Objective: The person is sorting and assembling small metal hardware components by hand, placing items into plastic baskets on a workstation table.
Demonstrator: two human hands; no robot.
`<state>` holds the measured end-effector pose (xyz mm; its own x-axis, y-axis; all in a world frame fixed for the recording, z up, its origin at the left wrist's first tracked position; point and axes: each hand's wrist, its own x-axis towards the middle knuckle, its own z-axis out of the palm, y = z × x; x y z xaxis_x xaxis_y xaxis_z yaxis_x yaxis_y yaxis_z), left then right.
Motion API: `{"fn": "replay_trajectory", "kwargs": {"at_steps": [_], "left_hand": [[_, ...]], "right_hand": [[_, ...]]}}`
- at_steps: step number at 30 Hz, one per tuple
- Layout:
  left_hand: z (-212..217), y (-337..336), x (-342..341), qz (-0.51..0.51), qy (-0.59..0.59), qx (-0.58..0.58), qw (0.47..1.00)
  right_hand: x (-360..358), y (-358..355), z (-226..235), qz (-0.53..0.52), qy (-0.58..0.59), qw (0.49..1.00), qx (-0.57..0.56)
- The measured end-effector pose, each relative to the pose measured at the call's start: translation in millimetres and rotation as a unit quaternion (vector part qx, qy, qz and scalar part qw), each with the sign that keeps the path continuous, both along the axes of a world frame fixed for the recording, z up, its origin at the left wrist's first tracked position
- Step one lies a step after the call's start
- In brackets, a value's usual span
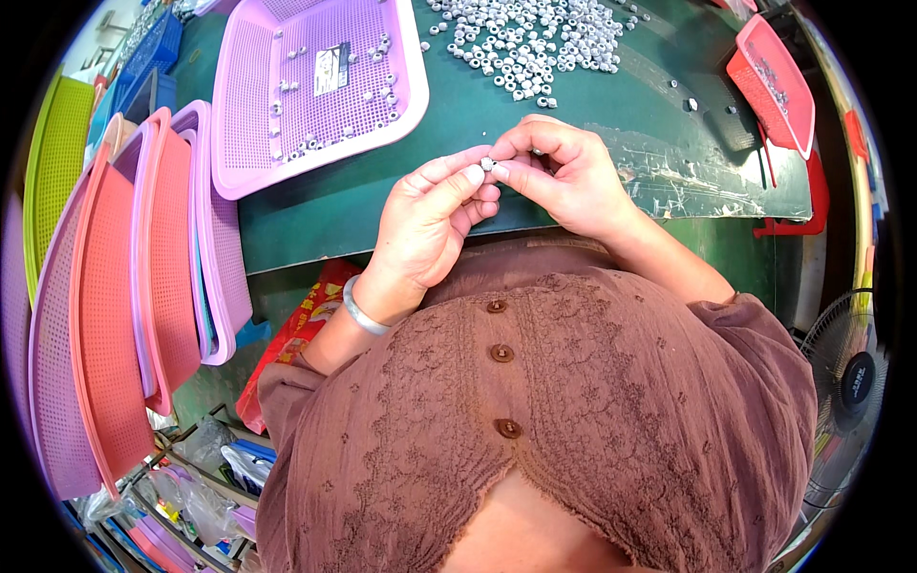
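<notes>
Both hands meet just over the near edge of the green table (363,205). The left hand (430,224) and the right hand (564,177) pinch one tiny grey ring (487,164) between their fingertips — it is too small to see well. More rings (535,43) lie in a pile at the far edge, cut off at the top. A purple basket (320,86) sits at the far left — only a few rings inside.

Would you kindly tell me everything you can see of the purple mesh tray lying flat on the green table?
The purple mesh tray is a shallow, square-ish plastic basket with rounded corners, a raised rim and a perforated floor. It lies flat on the green table, left of the loose pile of small white rings. A few such rings and a small dark-printed label lie scattered inside it. Neither hand touches it.
</notes>
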<state>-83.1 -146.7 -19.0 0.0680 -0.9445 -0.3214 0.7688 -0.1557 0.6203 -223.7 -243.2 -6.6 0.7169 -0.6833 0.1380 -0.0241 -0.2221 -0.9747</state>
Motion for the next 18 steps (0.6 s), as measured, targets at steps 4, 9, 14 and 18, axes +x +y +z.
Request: {"fn": "replay_trajectory", "kwargs": {"at_steps": [4,9,14,18], "left_hand": [[-0.2,-0.2,-1.0,0.009,-0.002,-0.005,1.000],[-1.1,-1.4,-3.5,0.025,-0.040,-0.025,0.999],[0.0,-0.3,-3.5,0.037,-0.093,-0.057,0.993],[0.5,0.9,-3.6,0.049,-0.153,-0.066,0.985]], "right_hand": [[-0.2,0.5,0.5,0.006,-0.003,1.000,0.002],[-0.8,2.4,-0.6,0.003,0.000,0.999,0.040],[-1.1,2.5,1.0,0.008,0.012,0.998,0.056],[-2.2,1.4,2.8,0.041,0.016,0.999,0.003]]}}
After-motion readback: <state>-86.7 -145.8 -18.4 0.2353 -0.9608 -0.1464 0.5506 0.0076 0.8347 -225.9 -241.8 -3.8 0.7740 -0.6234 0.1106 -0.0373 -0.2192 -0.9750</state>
